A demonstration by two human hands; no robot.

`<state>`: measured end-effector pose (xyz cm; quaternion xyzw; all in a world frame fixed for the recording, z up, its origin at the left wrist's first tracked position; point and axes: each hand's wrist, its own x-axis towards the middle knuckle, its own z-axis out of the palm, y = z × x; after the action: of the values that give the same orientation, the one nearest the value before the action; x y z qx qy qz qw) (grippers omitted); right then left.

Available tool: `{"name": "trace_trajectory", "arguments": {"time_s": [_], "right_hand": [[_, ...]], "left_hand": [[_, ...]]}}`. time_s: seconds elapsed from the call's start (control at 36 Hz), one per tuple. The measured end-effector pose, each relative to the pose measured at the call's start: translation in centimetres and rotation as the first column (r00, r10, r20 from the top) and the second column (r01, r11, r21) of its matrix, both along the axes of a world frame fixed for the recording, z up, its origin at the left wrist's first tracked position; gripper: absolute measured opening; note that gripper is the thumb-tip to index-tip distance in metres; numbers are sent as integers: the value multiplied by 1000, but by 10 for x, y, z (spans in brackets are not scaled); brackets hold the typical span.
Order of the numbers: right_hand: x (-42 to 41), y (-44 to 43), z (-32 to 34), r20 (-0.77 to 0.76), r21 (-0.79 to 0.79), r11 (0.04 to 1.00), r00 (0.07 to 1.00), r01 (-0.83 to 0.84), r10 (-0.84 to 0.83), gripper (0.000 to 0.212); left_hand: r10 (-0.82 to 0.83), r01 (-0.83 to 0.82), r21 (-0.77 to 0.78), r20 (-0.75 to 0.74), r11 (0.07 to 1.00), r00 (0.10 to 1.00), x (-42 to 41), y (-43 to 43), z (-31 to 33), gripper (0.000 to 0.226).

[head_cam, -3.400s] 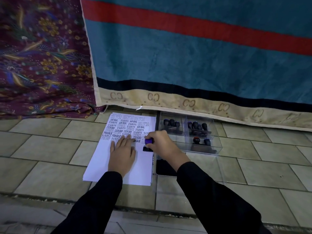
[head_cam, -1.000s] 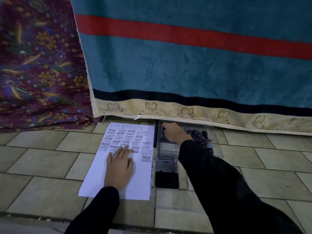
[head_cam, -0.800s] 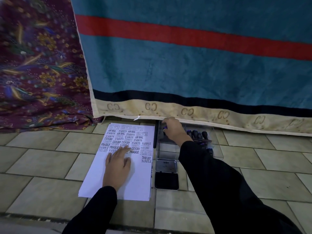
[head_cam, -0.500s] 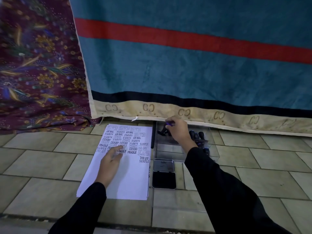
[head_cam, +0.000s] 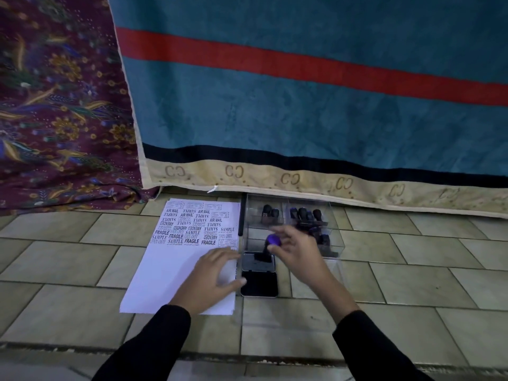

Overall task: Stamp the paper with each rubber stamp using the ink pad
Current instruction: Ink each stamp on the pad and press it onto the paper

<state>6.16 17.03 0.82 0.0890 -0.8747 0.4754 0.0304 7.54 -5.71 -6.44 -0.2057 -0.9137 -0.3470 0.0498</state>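
A white paper [head_cam: 170,273] lies on the tiled floor, its far half covered with black stamp prints. My left hand [head_cam: 211,279] rests flat on the paper's right part, its fingers reaching toward the open ink pad [head_cam: 259,273]. My right hand [head_cam: 295,250] grips a rubber stamp with a purple knob [head_cam: 273,240], whose base sits on the far half of the open ink pad case. A clear plastic box [head_cam: 334,235] behind it holds several dark-handled stamps [head_cam: 302,214].
A teal towel [head_cam: 302,105] with a red stripe hangs just behind the box and paper. A maroon patterned cloth [head_cam: 60,105] fills the far left. A black pen [head_cam: 241,215] lies between paper and box. A floor ledge runs along the near edge.
My right hand has come back from the far box compartment with a purple-knobbed stamp and brought it down onto the ink pad case. My left hand slid right, toward the pad.
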Motion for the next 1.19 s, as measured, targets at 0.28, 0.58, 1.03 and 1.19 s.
{"name": "trace_trajectory", "arguments": {"time_s": [0.28,0.58,1.03,1.19], "right_hand": [[29,-8,-17,-187,201,970,966,-138,176,25],[31,-13,-20,-145,272,953,973,-134,178,23],[29,-15,-15,-49,271,957,992,-102,120,24],[33,-13,-18,-72,230,969,992,-85,105,27]], "left_hand": [[-24,22,-49,-41,999,999,0,10,-11,84],[-9,8,-38,-30,999,1000,1,10,-13,85],[-36,-74,322,322,944,946,-1,6,7,37],[230,-271,321,159,907,960,-10,-23,5,28]]}}
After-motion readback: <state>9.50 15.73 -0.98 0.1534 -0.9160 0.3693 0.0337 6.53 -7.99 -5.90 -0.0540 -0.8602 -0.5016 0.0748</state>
